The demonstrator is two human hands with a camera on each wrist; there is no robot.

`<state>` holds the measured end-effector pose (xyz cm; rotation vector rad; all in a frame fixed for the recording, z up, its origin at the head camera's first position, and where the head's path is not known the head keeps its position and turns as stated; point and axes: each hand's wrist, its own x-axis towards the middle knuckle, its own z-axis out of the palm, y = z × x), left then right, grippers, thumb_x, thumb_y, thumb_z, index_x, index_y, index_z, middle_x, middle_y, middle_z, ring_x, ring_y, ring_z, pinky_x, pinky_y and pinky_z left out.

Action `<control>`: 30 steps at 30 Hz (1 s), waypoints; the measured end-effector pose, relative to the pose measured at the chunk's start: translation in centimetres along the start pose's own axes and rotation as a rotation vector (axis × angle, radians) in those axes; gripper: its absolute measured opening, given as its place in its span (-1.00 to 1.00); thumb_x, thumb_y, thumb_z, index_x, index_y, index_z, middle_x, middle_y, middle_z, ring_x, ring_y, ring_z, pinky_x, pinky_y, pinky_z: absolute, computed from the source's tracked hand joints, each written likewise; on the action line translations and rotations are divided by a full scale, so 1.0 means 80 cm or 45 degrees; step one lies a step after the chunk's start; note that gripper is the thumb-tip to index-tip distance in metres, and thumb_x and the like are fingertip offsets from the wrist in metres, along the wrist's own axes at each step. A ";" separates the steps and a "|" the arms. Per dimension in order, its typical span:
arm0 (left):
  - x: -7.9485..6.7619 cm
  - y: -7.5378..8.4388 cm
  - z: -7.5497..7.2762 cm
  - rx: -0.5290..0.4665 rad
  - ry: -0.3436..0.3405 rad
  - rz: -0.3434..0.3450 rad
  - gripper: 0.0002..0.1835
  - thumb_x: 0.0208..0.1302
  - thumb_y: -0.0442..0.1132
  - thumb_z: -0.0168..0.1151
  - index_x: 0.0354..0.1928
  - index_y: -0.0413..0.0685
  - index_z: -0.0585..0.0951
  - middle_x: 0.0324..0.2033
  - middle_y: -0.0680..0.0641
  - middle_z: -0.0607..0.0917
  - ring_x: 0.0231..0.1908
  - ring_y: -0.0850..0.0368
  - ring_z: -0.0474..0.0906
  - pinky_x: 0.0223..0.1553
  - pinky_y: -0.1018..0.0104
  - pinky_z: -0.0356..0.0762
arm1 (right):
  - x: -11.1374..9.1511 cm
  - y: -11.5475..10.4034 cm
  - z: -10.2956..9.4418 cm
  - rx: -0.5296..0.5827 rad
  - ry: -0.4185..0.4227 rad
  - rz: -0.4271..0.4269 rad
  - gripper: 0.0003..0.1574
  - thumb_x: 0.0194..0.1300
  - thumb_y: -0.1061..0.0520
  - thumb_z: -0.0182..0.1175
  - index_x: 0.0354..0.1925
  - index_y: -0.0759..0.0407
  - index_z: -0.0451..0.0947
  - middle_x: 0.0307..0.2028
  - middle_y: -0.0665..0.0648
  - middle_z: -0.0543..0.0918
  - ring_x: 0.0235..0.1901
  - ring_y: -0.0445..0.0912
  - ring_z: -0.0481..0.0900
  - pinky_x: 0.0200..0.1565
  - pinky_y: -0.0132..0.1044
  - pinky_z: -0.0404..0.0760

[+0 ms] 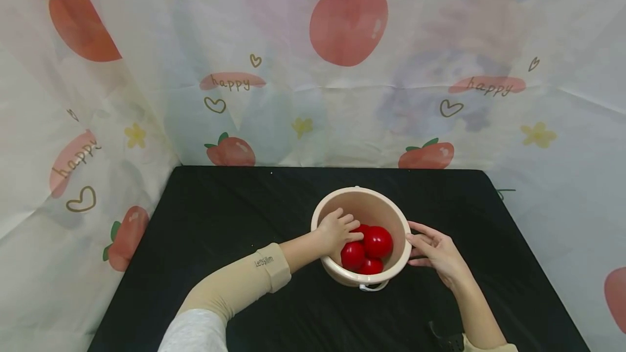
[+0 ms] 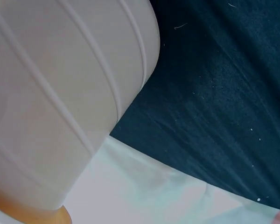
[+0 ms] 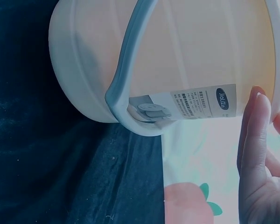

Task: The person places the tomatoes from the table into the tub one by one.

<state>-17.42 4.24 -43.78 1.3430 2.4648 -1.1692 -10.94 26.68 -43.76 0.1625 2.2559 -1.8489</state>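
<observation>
A cream plastic bucket (image 1: pixel 326 209) stands on the black table, its open top facing up toward the head view. Several shiny red balls (image 1: pixel 378 242) lie inside it. Over the bucket's left rim reaches my left hand (image 1: pixel 337 232), fingers spread beside the balls; whether it touches one I cannot tell. My right hand (image 1: pixel 437 251) grips the right side of the rim between thumb and fingers. From the right wrist, the fingers (image 3: pixel 255 135) lie along the outer wall near a label (image 3: pixel 200 102). The left wrist view shows the bucket's ribbed wall (image 2: pixel 60 70) but no hand.
The black-covered table (image 1: pixel 235 205) has its far edge against a printed fabric backdrop (image 1: pixel 288 31), which also rises on the left. A pale bucket handle (image 3: pixel 130 60) hangs down the outside of the bucket. A dark strap (image 1: pixel 447 341) is near my right wrist.
</observation>
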 end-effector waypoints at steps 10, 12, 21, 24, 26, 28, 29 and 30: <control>0.000 -0.006 0.003 -0.103 0.054 -0.009 -0.15 -0.11 0.53 -0.08 0.29 0.55 0.05 0.25 0.22 0.15 0.20 0.24 0.04 0.16 0.27 0.08 | 0.000 -0.001 0.001 -0.023 0.007 0.005 -0.26 0.28 0.06 0.12 0.26 0.42 0.14 -0.32 0.01 0.67 -0.44 -0.13 0.65 -0.36 -0.23 0.62; -0.004 -0.011 0.001 -0.177 0.077 -0.016 -0.13 -0.13 0.54 -0.05 0.29 0.52 0.07 0.25 0.20 0.16 0.21 0.23 0.05 0.18 0.25 0.08 | 0.001 0.000 0.001 -0.027 0.010 0.006 -0.26 0.28 0.06 0.12 0.26 0.42 0.14 -0.32 0.02 0.67 -0.44 -0.13 0.65 -0.36 -0.23 0.62; -0.045 -0.054 0.002 -0.501 0.341 -0.148 -0.13 -0.12 0.49 0.04 0.28 0.35 0.21 0.18 0.10 0.29 0.16 0.16 0.14 0.16 0.20 0.13 | 0.002 -0.004 -0.004 -0.182 0.002 -0.048 -0.30 0.28 0.05 0.12 0.25 0.40 0.19 -0.21 0.31 0.62 -0.42 -0.10 0.65 -0.37 -0.21 0.63; -0.065 -0.076 0.011 -0.582 0.424 -0.233 -0.18 -0.05 0.47 0.02 0.26 0.30 0.26 0.13 0.07 0.33 0.10 0.13 0.20 0.13 0.18 0.16 | 0.004 -0.011 -0.010 -0.341 -0.030 -0.085 -0.31 0.28 0.04 0.12 0.23 0.40 0.21 -0.23 0.33 0.61 -0.41 -0.08 0.65 -0.38 -0.22 0.63; -0.080 -0.092 0.021 -0.643 0.454 -0.298 -0.19 -0.01 0.45 0.01 0.27 0.27 0.26 0.13 0.04 0.33 0.09 0.10 0.22 0.14 0.14 0.15 | 0.006 -0.020 -0.016 -0.481 -0.062 -0.123 -0.32 0.27 0.04 0.13 0.21 0.41 0.23 -0.24 0.31 0.62 -0.41 -0.06 0.65 -0.40 -0.25 0.62; -0.093 -0.106 0.032 -0.727 0.469 -0.375 -0.20 0.03 0.41 0.02 0.29 0.24 0.25 0.18 -0.01 0.32 0.14 0.04 0.21 0.18 0.07 0.12 | 0.008 -0.032 -0.023 -0.643 -0.074 -0.190 -0.34 0.26 0.04 0.14 0.19 0.41 0.27 -0.25 0.30 0.61 -0.40 -0.02 0.64 -0.40 -0.23 0.62; -0.099 -0.113 0.038 -0.758 0.476 -0.420 -0.21 0.06 0.39 0.02 0.30 0.23 0.24 0.20 -0.03 0.30 0.16 0.02 0.20 0.18 0.04 0.11 | 0.008 -0.040 -0.028 -0.729 -0.064 -0.230 -0.34 0.26 0.03 0.14 0.19 0.40 0.28 -0.23 0.29 0.61 -0.37 0.01 0.63 -0.39 -0.19 0.61; -0.106 -0.120 0.044 -0.788 0.482 -0.472 -0.22 0.08 0.38 0.02 0.31 0.21 0.24 0.22 -0.04 0.29 0.17 0.00 0.20 0.18 0.01 0.11 | 0.009 -0.049 -0.034 -0.816 -0.035 -0.286 -0.35 0.25 0.03 0.15 0.18 0.39 0.29 -0.22 0.30 0.60 -0.34 0.05 0.62 -0.36 -0.14 0.60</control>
